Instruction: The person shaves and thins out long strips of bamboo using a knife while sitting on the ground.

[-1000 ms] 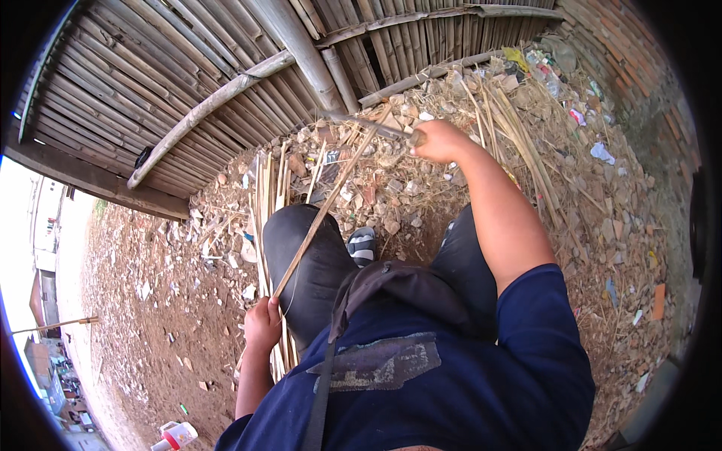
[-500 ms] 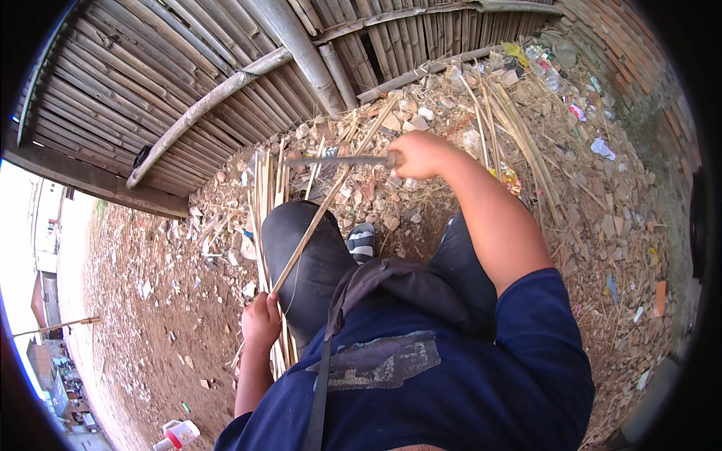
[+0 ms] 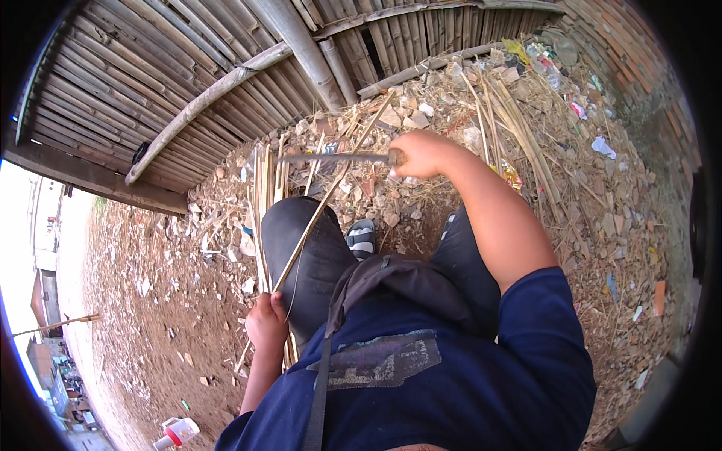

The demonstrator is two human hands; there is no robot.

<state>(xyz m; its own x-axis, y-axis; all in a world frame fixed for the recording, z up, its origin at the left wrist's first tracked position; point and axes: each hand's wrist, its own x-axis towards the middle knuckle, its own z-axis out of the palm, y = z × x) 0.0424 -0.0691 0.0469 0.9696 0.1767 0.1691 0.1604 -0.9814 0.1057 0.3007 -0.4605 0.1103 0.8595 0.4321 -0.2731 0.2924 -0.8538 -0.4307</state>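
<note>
I see the right hand (image 3: 421,152) closed around the handle of a long blade (image 3: 335,158), held level across a bamboo strip (image 3: 323,203). The left hand (image 3: 267,325) grips that strip's lower end beside the knee (image 3: 301,248), touching a bundle of bamboo strips (image 3: 263,218).

Dark blue short-sleeved shirt (image 3: 466,383) with faded print, black trousers (image 3: 316,255), striped shoe (image 3: 362,238)

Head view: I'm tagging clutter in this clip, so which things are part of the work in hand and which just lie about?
In use:
- bamboo strip, held low by left hand
- knife in right hand
- strip bundle beside the knee

Lying about:
- rubble
- loose canes
- litter
- white bottle
</note>
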